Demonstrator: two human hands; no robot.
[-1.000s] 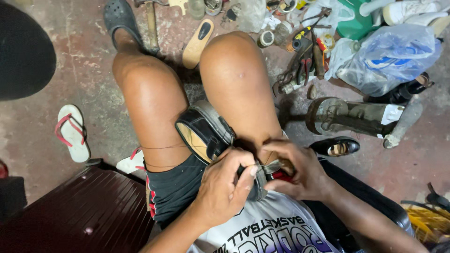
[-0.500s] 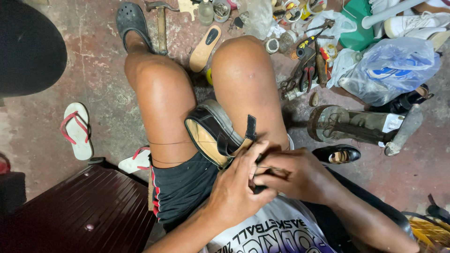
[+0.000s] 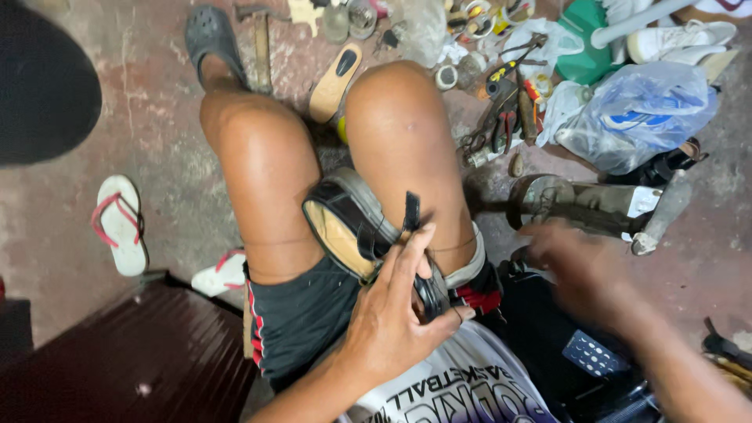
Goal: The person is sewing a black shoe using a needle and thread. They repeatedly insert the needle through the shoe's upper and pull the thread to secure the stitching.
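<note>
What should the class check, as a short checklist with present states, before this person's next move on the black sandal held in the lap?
1. Left hand grips the black sandal firmly: ok.
2. Sandal wedged between the knees, tan insole facing up: ok.
3. Loose strap free and standing up: ok.
4. Right hand off the sandal, out to the side: ok; whether it holds anything: cannot tell, blurred.
5. Pliers and scissors lie on the floor beside the knee: ok.
</note>
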